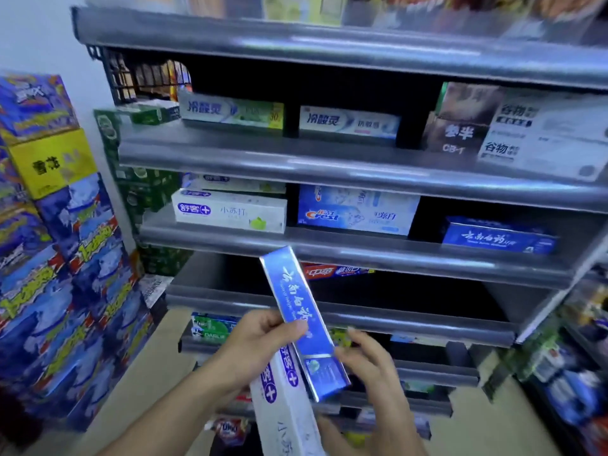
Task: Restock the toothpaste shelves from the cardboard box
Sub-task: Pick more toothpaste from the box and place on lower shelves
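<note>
My left hand [253,343] grips a blue toothpaste box [296,297] that tilts up toward the shelves, with a white toothpaste box [286,419] held below it. My right hand [371,363] touches the blue box's lower end with curled fingers. Grey shelves [329,166] carry toothpaste boxes: a matching blue box [498,240] at the right of the middle shelf, a Crest box [357,210] and a white box [230,213] to its left. The cardboard box is not in view.
Stacked blue and yellow cartons [56,241] fill the left side. Green cartons [144,189] stand beside the shelf's left end. A red toothpaste box [332,270] lies on the lower shelf. More goods crowd a rack at the right edge [572,373].
</note>
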`<state>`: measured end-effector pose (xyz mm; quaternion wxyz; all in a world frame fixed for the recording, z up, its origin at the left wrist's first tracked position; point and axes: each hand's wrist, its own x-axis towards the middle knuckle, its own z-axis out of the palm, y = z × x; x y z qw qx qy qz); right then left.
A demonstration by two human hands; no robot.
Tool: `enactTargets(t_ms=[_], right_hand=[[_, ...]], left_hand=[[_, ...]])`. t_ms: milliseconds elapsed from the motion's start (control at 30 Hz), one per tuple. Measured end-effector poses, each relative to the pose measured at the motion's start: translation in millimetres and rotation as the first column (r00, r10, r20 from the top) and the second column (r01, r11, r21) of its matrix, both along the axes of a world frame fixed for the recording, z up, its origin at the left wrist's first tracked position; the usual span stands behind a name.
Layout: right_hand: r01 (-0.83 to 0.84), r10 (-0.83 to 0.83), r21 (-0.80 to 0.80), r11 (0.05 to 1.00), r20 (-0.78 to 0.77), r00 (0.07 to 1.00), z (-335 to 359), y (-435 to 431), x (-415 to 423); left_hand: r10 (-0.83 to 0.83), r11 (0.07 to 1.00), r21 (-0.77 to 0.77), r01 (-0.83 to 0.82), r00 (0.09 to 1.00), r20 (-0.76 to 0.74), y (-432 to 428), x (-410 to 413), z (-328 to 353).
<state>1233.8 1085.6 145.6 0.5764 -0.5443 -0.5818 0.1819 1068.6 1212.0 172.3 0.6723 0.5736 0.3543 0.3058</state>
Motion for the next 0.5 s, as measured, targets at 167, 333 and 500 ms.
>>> enactTargets(t_ms=[167,333,500], right_hand=[[0.01,-0.083,-0.157,0.988,-0.464,0.882,0.4,-9.2,23.8],[0.078,-0.15,-0.148,0.986,-0.578,0.802,20.7,-7.8,64.6],[0.186,-0.159,-0.008,0.982,-0.555,0.817,44.1,-19.9,134.6]], left_hand=[[0.018,0.994,0.104,-0.025,0.998,0.062,0.9,23.1,15.7],[-0.007,0.991,0.131,-0.007,0.994,0.108,-13.9,69.8,31.6],[0.129,0.958,0.233,-0.168,0.977,0.171,-16.3,112.1,52.2]])
